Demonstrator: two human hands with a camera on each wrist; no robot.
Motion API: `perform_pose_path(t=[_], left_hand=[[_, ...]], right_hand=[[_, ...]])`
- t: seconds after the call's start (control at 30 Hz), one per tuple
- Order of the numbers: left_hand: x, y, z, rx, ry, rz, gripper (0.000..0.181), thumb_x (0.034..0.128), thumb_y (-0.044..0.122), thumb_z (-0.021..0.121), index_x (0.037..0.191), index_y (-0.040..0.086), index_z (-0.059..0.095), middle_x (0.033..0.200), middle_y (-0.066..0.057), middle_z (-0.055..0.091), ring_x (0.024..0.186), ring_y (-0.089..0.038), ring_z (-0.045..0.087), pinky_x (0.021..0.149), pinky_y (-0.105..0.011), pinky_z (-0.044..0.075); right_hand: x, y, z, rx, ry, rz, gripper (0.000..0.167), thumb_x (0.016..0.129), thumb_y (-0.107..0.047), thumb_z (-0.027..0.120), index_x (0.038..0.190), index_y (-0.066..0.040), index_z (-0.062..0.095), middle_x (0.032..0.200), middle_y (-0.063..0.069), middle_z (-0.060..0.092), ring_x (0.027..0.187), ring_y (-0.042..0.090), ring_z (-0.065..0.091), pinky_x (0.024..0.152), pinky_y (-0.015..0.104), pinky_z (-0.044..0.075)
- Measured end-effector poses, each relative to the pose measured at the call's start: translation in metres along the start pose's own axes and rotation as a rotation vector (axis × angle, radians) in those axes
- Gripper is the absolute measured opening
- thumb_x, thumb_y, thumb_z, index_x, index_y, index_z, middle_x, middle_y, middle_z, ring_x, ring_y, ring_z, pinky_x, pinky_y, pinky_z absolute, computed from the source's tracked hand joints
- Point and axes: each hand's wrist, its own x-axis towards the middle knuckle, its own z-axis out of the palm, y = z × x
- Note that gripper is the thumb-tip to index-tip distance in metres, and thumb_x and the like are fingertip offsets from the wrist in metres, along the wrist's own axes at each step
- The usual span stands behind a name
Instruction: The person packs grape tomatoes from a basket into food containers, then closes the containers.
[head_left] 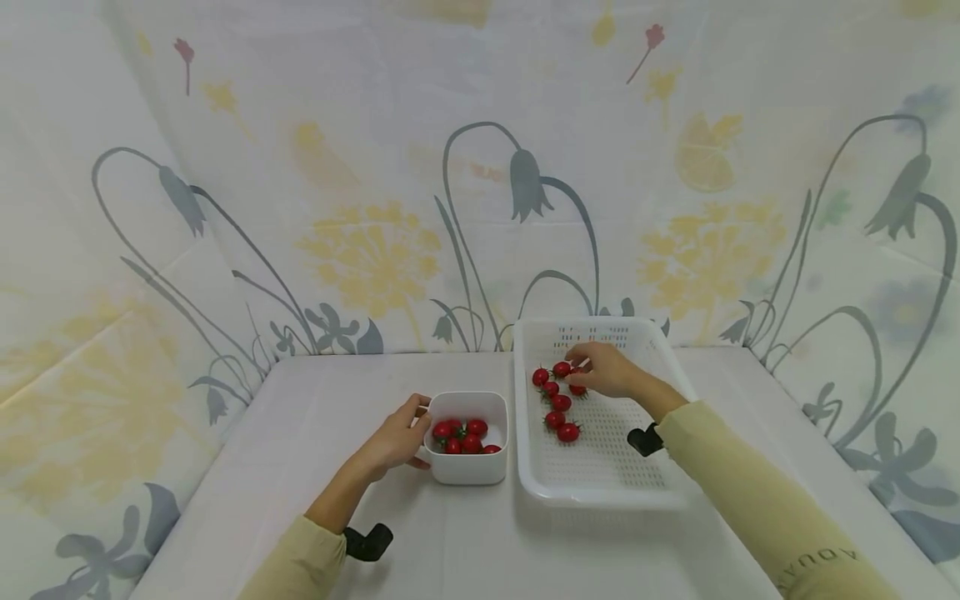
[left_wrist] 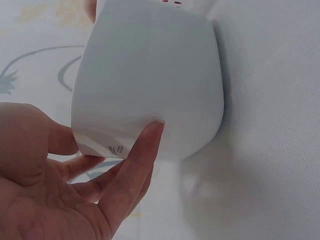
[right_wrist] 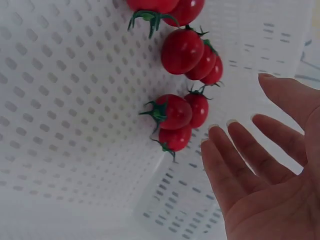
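Head view: white box (head_left: pixel 468 472) on the worktop (head_left: pixel 442 546), left of and just beside the white basket (head_left: pixel 600 499); side by side, both within easy reach, presumably so neither arm has to cross the other. Tomatoes lie in both: a cluster in the box (head_left: pixel 471 443), the others (head_left: pixel 561 402) bunched along the basket's left side, toward the box. Left hand (head_left: pixel 397 435) grips the box at its left side, likely to keep the light-looking thing from sliding; that leaves the top uncovered. Right hand (head_left: pixel 606 372) reaches over the basket's right wall, fingertips down by the farthest tomatoes. Left wrist view: one fingertip rests on the box's outer wall, other fingers go behind the edge, small printed mark close by; fairly light hold, enough for steadying, I'd judge. Right wrist view: fingers extended and parted, thumb well off them, no tomato seen in the grasp; looks like room left for one fruit. Green stems on, perforated basket floor under them, probably for draining. Exact fingertip contact with any tomato: can't tell.
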Motion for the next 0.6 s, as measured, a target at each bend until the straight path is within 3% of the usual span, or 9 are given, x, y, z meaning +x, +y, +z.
perform_pose_path(t=[0.27,0.6], left_hand=[[-0.001,0.0,0.001,-0.003,-0.001,0.016,0.03,0.1092,0.013,0.041,0.137,0.003,0.048,0.14,-0.023,0.051,0.12,-0.043,0.057,0.064,-0.044,0.065],[-0.002,-0.001,0.001,-0.009,0.01,0.016,0.03,0.1091,0.013,0.041,0.137,0.002,0.048,0.139,-0.023,0.051,0.119,-0.044,0.057,0.063,-0.044,0.065]], right_hand=[[0.004,0.017,0.008,-0.015,-0.001,0.116,0.033,0.095,-0.013,0.069,0.119,0.01,0.065,0.113,0.024,0.068,0.106,0.039,0.063,0.091,0.054,0.056],[0.009,0.022,0.017,-0.001,0.006,0.24,0.029,0.093,-0.011,0.071,0.111,0.012,0.068,0.108,0.025,0.07,0.101,0.039,0.065,0.088,0.051,0.059]])
